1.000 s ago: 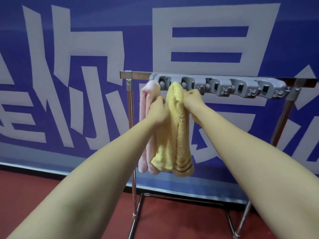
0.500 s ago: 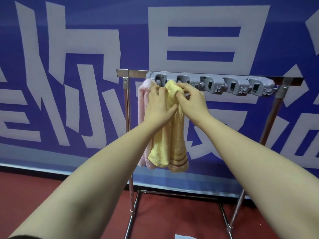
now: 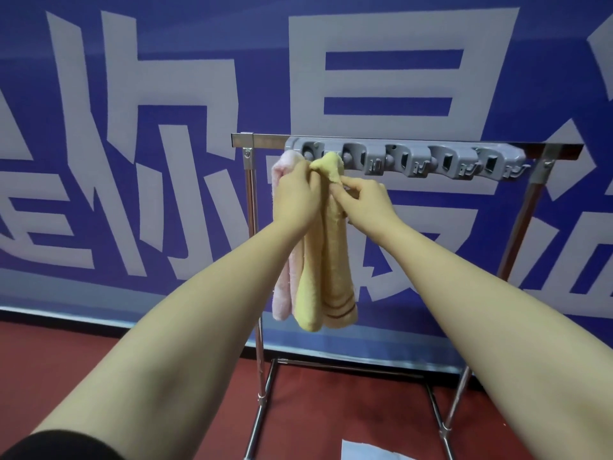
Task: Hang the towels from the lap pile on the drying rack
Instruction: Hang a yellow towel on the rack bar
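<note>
As my left hand (image 3: 295, 197) and right hand (image 3: 365, 202) close in from the sides, fingers clamped on the yellow towel (image 3: 328, 260), its bunched top reaches the clip bar (image 3: 431, 159) on the rack (image 3: 557, 151), right of the hung pink towel (image 3: 282, 293); clipping looks next.

One pink towel (image 3: 281, 287), one yellow towel (image 3: 326, 277), one drying rack (image 3: 265, 141)

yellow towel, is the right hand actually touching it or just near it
Touching. In the head view the right hand pinches the yellow towel just below its top fold, with no gap; the left hand grips its other side.
</note>
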`<state>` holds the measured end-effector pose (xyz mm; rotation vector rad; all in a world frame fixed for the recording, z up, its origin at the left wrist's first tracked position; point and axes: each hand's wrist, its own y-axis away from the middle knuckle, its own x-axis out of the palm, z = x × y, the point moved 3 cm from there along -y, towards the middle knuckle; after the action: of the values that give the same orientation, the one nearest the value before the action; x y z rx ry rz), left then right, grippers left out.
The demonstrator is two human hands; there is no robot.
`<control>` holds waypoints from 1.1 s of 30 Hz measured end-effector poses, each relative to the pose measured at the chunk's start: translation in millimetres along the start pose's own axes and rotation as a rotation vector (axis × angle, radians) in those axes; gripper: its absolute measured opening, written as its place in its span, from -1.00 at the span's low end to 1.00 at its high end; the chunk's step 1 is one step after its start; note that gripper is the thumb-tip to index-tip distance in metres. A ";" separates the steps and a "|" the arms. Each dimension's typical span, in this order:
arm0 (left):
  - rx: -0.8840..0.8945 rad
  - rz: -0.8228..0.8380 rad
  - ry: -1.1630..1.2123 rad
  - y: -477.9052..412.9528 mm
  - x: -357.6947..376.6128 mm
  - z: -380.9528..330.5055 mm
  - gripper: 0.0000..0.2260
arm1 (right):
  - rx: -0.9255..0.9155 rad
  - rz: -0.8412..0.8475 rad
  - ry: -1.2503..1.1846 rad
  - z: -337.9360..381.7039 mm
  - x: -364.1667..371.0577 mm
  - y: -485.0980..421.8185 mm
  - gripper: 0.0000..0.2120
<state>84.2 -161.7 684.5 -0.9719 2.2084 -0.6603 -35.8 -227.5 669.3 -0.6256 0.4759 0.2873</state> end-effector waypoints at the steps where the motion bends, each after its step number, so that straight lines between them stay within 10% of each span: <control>1: -0.023 0.038 0.005 2.7 1.3 1.2 -0.79 | -0.012 0.013 0.009 3.8 0.6 2.7 -0.65; 7: -0.214 0.311 -0.099 28.5 10.6 23.4 -0.68 | 0.170 0.221 -0.201 6.3 7.6 24.9 -0.57; 20: -0.275 0.478 -0.138 71.1 49.0 79.3 -0.67 | 0.457 0.118 -0.042 -44.9 43.1 36.2 -0.54; 26: -0.473 0.185 -0.091 75.4 55.2 119.7 -0.69 | 0.410 -0.238 0.169 -78.8 46.0 43.2 -0.76; 33: -0.437 0.343 -0.066 96.0 97.4 156.9 -0.77 | 0.480 0.070 0.138 -109.2 79.3 53.2 -0.20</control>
<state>100.1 -208.9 482.4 -0.7688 2.4291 0.0142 -25.9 -244.7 525.7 -0.1613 0.6744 0.1861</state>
